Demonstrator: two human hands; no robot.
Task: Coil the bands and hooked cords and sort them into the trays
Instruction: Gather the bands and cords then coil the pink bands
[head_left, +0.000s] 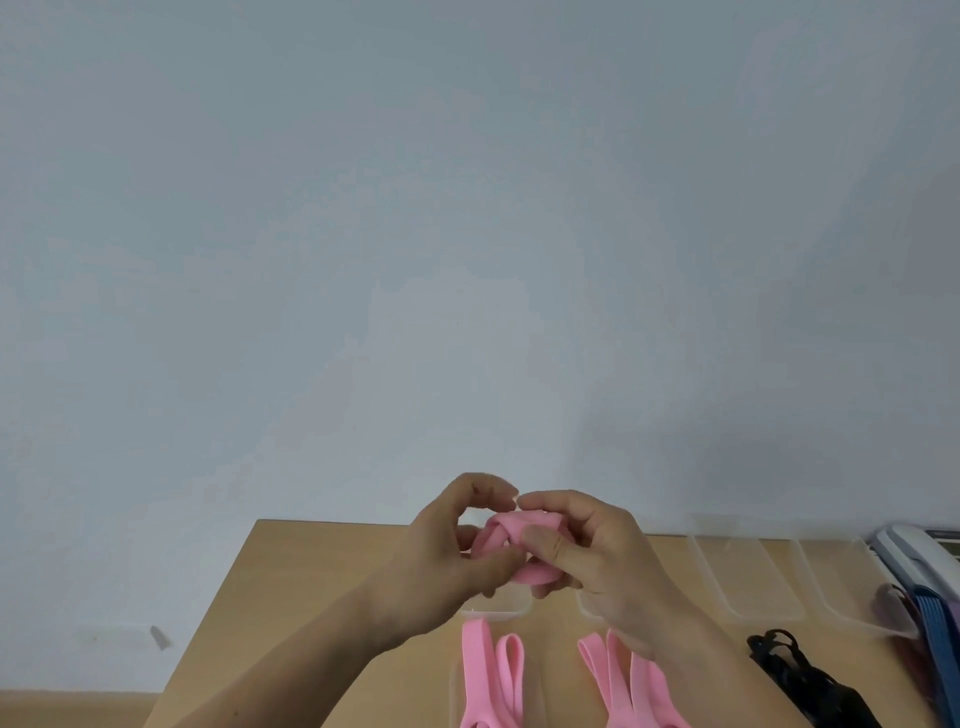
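Both hands hold a pink band coiled into a small bundle above the wooden table. My left hand pinches its left side with thumb and curled fingers. My right hand grips its right side, thumb pressed on top. More pink bands lie flat on the table below: a pair on the left and a pair on the right. Clear plastic trays stand in a row at the back; the hands partly hide those behind them.
Black hooked cords lie at the lower right. Blue and dark red cords lie at the right edge beside a grey-white device. A pale wall rises behind the table, whose left edge runs diagonally.
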